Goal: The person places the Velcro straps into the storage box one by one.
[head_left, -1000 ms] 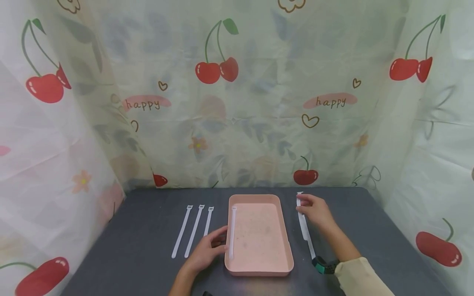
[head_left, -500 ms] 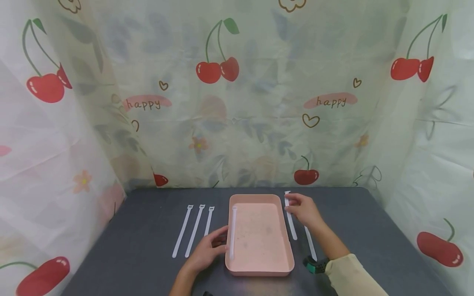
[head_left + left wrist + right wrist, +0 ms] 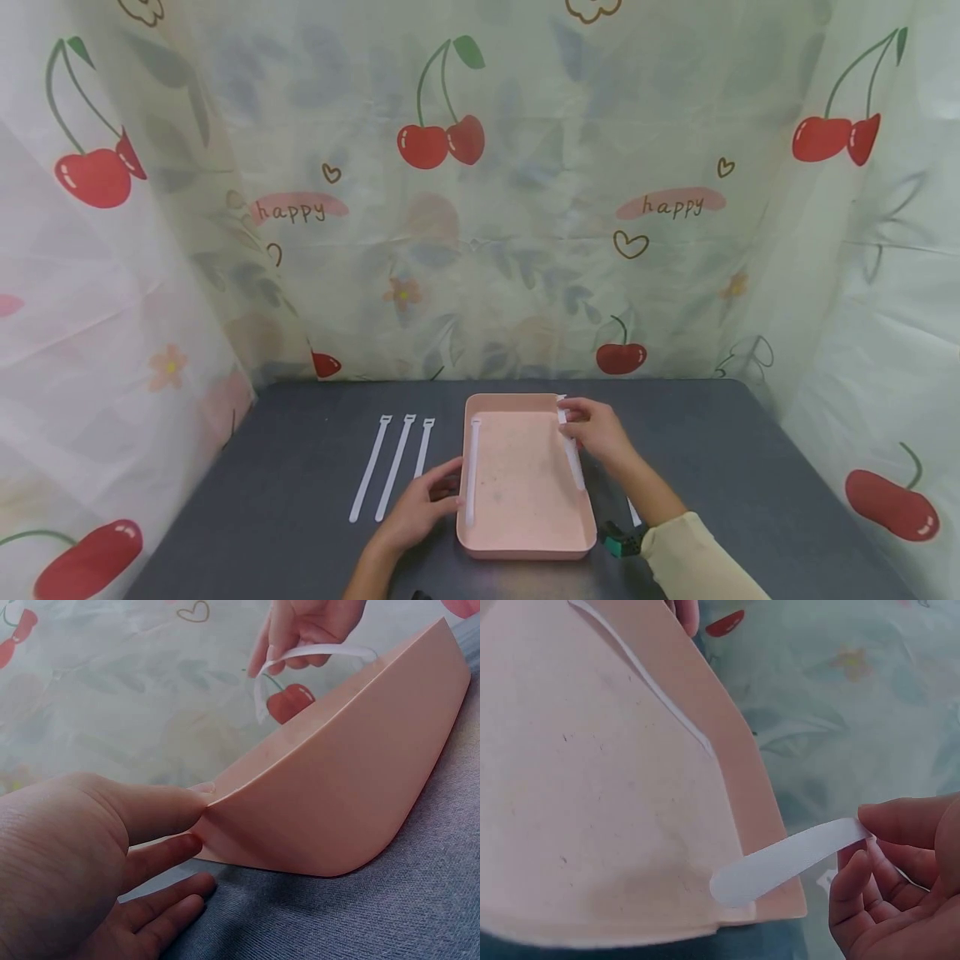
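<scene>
My right hand (image 3: 600,433) pinches a white cable strap (image 3: 573,467) by its slotted end, over the right side of a pink tray (image 3: 525,554). In the right wrist view, the strap's rounded tail (image 3: 757,877) hangs over the tray floor. A second strap (image 3: 472,475) lies lengthwise inside the tray along its left wall. At the tray's left side, my left hand (image 3: 416,504) holds the wall. In the left wrist view, one fingertip is over the rim (image 3: 300,750), another finger is against the outside, and the lower fingers are loosely extended.
Several white straps (image 3: 370,471) lie side by side on the dark tabletop (image 3: 300,450), left of the tray. Another strap (image 3: 634,512) lies to the right, mostly hidden by the right forearm. A cherry-printed curtain (image 3: 480,250) closes off the back and sides.
My right hand has carried its strap leftward from the table right of the tray to over the tray's right side. The left hand and the tray have stayed in place.
</scene>
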A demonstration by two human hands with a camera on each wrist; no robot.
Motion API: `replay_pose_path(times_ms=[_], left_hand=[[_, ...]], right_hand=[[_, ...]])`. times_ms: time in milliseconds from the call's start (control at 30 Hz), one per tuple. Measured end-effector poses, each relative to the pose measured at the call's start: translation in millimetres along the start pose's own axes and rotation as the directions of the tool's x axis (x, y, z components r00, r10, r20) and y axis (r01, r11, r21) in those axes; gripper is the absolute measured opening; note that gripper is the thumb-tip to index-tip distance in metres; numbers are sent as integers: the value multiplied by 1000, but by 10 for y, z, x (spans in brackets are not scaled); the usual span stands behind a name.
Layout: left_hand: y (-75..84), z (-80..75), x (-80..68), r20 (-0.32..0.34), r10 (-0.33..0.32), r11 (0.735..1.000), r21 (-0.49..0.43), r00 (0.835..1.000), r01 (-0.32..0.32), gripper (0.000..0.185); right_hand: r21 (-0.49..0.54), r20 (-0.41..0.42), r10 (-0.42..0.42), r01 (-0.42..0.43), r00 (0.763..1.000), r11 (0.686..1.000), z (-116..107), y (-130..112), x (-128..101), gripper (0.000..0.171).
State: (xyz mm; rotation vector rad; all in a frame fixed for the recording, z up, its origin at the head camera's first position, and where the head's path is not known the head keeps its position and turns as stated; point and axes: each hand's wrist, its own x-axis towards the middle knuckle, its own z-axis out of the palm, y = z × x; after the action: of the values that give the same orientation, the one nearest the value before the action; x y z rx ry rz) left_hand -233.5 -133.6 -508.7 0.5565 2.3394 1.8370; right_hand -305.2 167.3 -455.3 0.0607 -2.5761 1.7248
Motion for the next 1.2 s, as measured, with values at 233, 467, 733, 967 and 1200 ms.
replay_pose_path(times_ms=[233,467,733,967,1200], left_hand=[[187,-12,-66,5,0,1000,-31,1000,0,57],[176,-8,-69,3,1,999,-39,1000,-1,56],[188,-6,-71,1,5,1000,-25,1000,-5,56],[222,-10,-79,3,-2,1000,-21,1000,2,56],[202,-15,-65,3,-7,1000,-5,1000,7,55]], right_hand=[[42,23,-1,0,1000,999,115,42,44,39],[72,34,30,-32,999,997,222,46,64,38],[100,51,66,-71,996,992,325,40,80,36],[79,52,96,-100,994,992,395,70,90,34],[121,58,131,-138,990,983,455,101,124,34]])
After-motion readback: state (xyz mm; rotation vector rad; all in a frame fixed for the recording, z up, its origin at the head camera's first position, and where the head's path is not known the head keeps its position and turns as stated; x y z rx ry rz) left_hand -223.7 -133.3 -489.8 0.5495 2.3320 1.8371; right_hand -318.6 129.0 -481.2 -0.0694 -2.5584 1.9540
